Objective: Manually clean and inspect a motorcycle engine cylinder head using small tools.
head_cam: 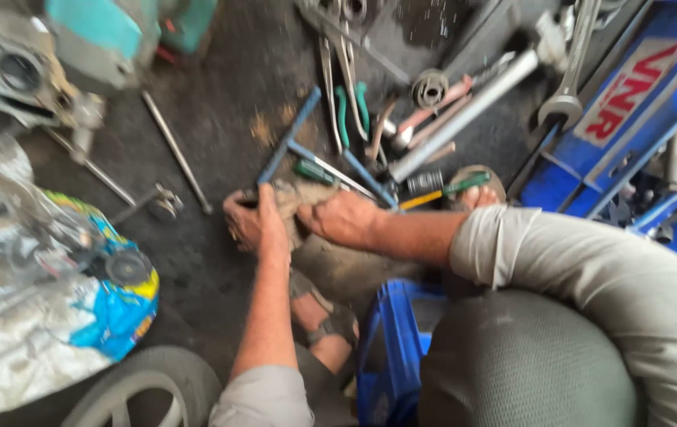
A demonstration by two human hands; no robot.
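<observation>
A grimy, cloth-like lump (289, 207) sits on the dark workshop floor (220, 119), gripped by 2 hands: left hand (250, 221) and right hand (342, 217), fingers curled tight around it. Scattered tools, including green-handled pliers (351, 111), lie just beyond.

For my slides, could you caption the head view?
Both hands grip a grimy part among scattered tools.

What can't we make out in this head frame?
- Grimy part between left hand and right hand: the hands cover it, and motion blur hides its shape.
- Each hand's grip: fingers hidden.
- Tyre: cut by bottom edge.
- Blue toolbox: cut by right edge.
</observation>
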